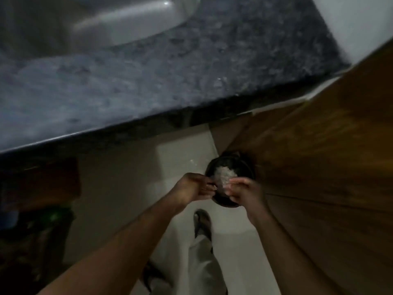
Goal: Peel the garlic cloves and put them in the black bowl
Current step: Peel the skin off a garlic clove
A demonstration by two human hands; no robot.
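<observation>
Both bare forearms reach forward below the speckled dark stone counter (170, 67). Left hand (192, 189) and right hand (242, 191) hold a small round black bowl (231, 165) over the pale floor (127, 177), fingers curled on its near rim. Whitish garlic bits (222, 175) lie inside, too blurred to tell peel from clove.

counter (148, 81): speckled polished stone | sink (119, 20): brushed metal, probably | cabinet (329, 156): wood grain | floor (131, 188): glossy tile
</observation>
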